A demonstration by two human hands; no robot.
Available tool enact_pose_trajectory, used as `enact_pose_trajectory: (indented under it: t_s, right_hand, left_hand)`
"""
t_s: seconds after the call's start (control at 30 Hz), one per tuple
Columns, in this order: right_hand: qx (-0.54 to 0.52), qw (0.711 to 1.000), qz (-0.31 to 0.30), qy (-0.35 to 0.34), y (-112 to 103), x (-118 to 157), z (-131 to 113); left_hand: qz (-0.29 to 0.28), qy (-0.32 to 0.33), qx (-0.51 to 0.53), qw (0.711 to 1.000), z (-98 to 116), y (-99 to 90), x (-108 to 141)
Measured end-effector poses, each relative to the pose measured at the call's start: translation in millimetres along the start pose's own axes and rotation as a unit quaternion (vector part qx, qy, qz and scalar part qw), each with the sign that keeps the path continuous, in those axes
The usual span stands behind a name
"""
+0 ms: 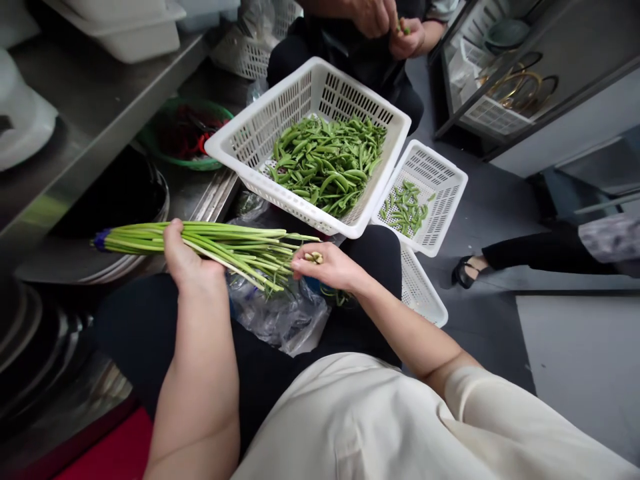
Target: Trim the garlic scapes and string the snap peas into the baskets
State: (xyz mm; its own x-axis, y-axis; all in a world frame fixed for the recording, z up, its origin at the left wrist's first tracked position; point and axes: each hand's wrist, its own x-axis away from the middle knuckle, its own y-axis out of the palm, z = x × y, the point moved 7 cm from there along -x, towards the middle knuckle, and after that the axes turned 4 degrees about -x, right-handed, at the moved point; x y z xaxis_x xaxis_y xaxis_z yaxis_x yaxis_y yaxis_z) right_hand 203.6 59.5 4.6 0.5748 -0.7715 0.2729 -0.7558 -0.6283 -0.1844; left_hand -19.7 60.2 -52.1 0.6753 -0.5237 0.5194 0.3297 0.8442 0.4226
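Left hand [187, 261]: grasps blue-banded bunch of long green stems [240, 243]; light support should limit bruising.
Right hand [336, 268]: curls around short pale-green pieces [314, 257]; gentle pressure suits.

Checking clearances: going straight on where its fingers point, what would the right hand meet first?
The right hand would probably meet the ends of the green stems; depth is unclear, so it may be touching them.

Long green stalks [240, 248], blue-bound at one end, splay sideways from my left grip [189, 261]; small pale tips [314, 257] sit in my right grip [325, 263].
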Motion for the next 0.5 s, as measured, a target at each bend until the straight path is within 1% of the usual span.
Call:
enact_pose_trajectory:
  t_s: [0.07, 0.13, 0.23, 0.27, 0.3, 0.33, 0.37, 0.47, 0.5]
  right_hand:
    - [0.019, 0.999, 0.046, 0.003, 3.0, -10.0, 0.2]
    - [0.033, 0.995, 0.097, -0.013, 0.4, -13.0, -1.9]
    - [0.07, 0.973, 0.209, -0.072, -15.1, -3.7, -10.3]
    - [0.081, 0.963, 0.241, -0.094, -19.7, 1.5, -14.3]
    - [0.093, 0.955, 0.256, -0.117, -21.7, 6.1, -19.1]
    - [0.104, 0.953, 0.248, -0.141, -19.6, 8.8, -24.5]
    - [0.116, 0.955, 0.216, -0.165, -13.6, 9.3, -30.4]
    - [0.163, 0.961, 0.081, -0.209, 16.4, 1.2, -44.5]
    - [0.182, 0.959, 0.057, -0.211, 24.6, -4.5, -46.9]
  left_hand:
    - [0.006, -0.007, -0.002, 1.0, 0.2, -1.5, 1.1]
    - [0.013, -0.013, 0.0, 1.0, 2.3, -2.5, 3.8]
    - [0.026, -0.021, 0.011, 0.999, 6.8, -2.8, 9.5]
    - [0.033, -0.024, 0.017, 0.999, 8.0, -2.9, 11.5]
    - [0.04, -0.025, 0.023, 0.999, 9.1, -2.8, 13.2]
    - [0.045, -0.026, 0.028, 0.998, 9.7, -2.6, 14.8]
    - [0.049, -0.028, 0.031, 0.998, 9.6, -2.0, 16.0]
    - [0.046, -0.035, 0.025, 0.998, 6.8, 0.7, 18.1]
    - [0.039, -0.036, 0.022, 0.998, 5.5, 2.0, 18.5]
